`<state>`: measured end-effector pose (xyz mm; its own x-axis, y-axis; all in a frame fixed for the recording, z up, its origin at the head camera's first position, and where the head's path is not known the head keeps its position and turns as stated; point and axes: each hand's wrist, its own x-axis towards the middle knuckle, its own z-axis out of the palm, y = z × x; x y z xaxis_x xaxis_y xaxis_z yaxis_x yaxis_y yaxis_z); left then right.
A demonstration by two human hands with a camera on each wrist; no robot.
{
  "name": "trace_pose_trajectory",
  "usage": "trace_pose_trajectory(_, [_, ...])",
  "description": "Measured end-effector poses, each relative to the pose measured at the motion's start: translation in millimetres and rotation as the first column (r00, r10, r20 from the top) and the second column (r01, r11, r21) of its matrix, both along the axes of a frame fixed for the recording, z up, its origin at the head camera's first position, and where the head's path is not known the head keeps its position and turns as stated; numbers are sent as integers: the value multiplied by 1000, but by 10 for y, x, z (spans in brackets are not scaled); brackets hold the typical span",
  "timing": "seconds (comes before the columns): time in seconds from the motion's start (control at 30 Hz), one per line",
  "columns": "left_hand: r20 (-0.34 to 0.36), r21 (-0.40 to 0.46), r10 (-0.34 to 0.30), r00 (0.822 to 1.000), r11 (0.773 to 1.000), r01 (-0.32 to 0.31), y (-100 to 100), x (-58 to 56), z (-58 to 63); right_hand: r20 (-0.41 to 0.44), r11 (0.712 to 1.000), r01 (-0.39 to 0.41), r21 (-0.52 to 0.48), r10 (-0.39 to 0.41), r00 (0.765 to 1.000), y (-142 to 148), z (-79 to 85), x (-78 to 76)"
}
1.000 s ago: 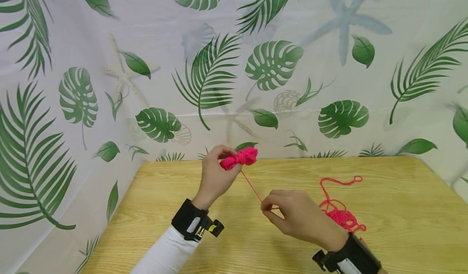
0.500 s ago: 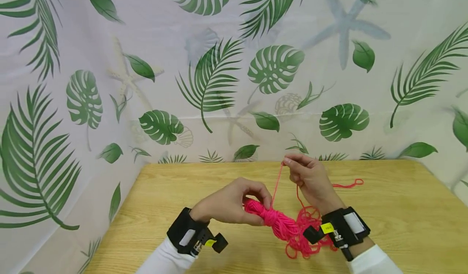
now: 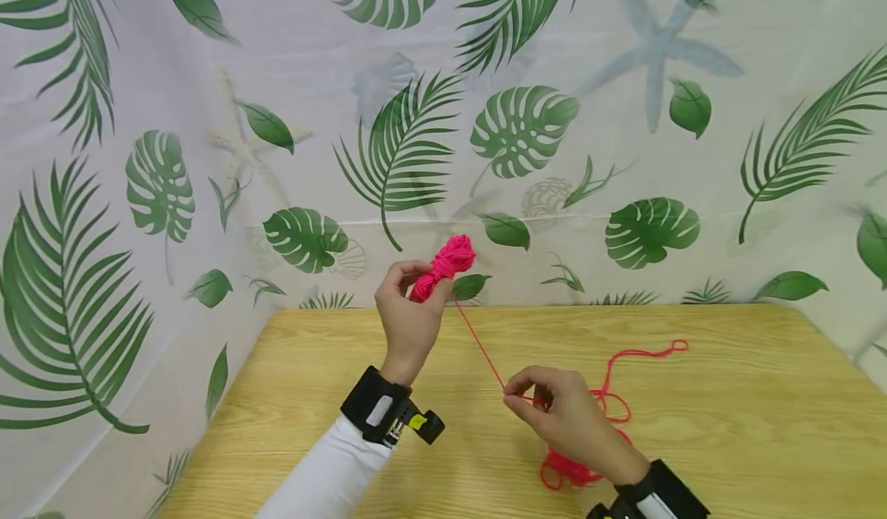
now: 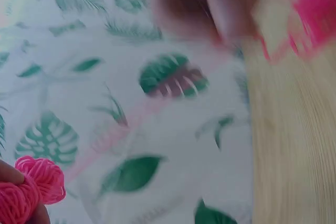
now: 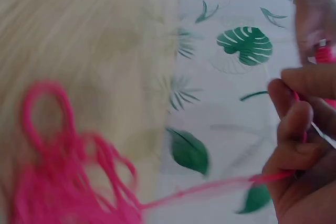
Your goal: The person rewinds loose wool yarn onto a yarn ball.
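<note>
A bundle of pink yarn [image 3: 452,256], cinched at its middle like a bow, is gripped by my left hand [image 3: 409,315] above the table's back edge. In the left wrist view the wound yarn [image 4: 44,179] shows between thumb and fingers at lower left. One taut strand [image 3: 478,340] slants from the bundle down to my right hand [image 3: 571,415], which pinches it between thumb and forefinger. The right wrist view shows the strand running through the curled fingers [image 5: 296,129] and on toward a loose heap of yarn [image 5: 73,182].
On the wooden table [image 3: 748,411] the loose pink tangle [image 3: 571,469] lies partly hidden under my right hand. Its looped tail [image 3: 647,351] stretches toward the back right. A white leaf-print cloth [image 3: 540,257] hangs behind and at the left.
Half a second ago the bundle was low near the tangle and my right hand raised. Now my left hand has lifted it up and away, while my right hand has dropped toward the front with the strand.
</note>
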<state>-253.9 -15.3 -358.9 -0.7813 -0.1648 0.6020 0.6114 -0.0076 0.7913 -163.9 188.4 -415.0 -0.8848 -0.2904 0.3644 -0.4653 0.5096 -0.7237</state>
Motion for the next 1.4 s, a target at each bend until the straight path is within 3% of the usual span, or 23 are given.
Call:
trace_pose_trajectory(0.1, [-40,-141,95,995,985,-99,-63,-104,-148,-120,980,-66,187,89,989,118,218,147])
trace_pose_trajectory(0.2, [-46,-353,80,996,931,-91,-97,-129,-252,-173,964,-151,219,191,966,256,470,205])
trace_pose_trajectory(0.3, [12,-563,-53,999,825,50,-104,-101,-303,-182,976,-208,66,217,959,395,678,181])
trace_pose_trajectory(0.37, [90,-656,-168,982,732,185,-98,-60,-309,-169,962,-244,-122,222,960,473,764,140])
trace_pose_trajectory(0.4, [137,-684,-225,965,683,256,-94,-33,-305,-157,943,-249,-222,218,963,505,792,116])
trace_pose_trajectory(0.5, [259,-718,-357,897,550,427,-111,36,-263,-154,802,-301,-517,259,954,540,815,-2])
trace_pose_trajectory(0.6, [347,-717,-449,823,438,542,-123,110,-198,-165,627,-320,-710,293,942,533,784,-127])
trace_pose_trajectory(0.63, [366,-716,-475,800,406,568,-124,135,-172,-183,557,-335,-760,312,932,529,763,-172])
trace_pose_trajectory(0.73, [403,-703,-540,739,334,628,-125,224,-78,-198,386,-322,-864,329,924,518,689,-301])
trace_pose_trajectory(0.8, [399,-701,-580,710,306,644,-124,288,-18,-206,292,-308,-905,334,920,513,625,-393])
trace_pose_trajectory(0.87, [384,-691,-630,675,289,663,-122,350,37,-190,233,-276,-933,334,923,504,547,-477])
trace_pose_trajectory(0.9, [366,-689,-660,656,282,668,-117,376,59,-172,229,-253,-940,324,930,495,503,-513])
trace_pose_trajectory(1.0, [322,-627,-762,561,272,730,-87,441,101,-98,232,-175,-957,308,946,456,364,-593])
trace_pose_trajectory(1.07, [283,-571,-817,503,278,773,-59,478,125,-30,274,-110,-955,280,960,413,272,-623])
trace_pose_trajectory(1.13, [241,-499,-852,465,302,812,-25,512,146,37,330,-46,-943,241,970,360,191,-634])
trace_pose_trajectory(1.2, [185,-441,-866,464,349,827,11,547,175,102,391,14,-920,205,973,304,118,-634])
trace_pose_trajectory(1.23, [152,-418,-866,476,380,825,29,561,189,140,448,47,-893,176,974,280,87,-628])
trace_pose_trajectory(1.27, [119,-393,-862,493,415,821,47,572,201,166,505,71,-860,146,975,258,50,-625])
trace_pose_trajectory(1.3, [83,-366,-857,508,448,815,65,579,213,188,538,86,-839,139,972,230,16,-613])
trace_pose_trajectory(1.33, [46,-344,-847,530,484,804,81,581,225,194,569,82,-818,138,971,201,-20,-598])
trace_pose_trajectory(1.37, [10,-322,-835,550,518,793,99,579,238,192,634,65,-770,134,972,179,-56,-576])
trace_pose_trajectory(1.4, [-26,-304,-819,573,553,776,114,573,247,194,670,49,-741,144,970,155,-88,-545])
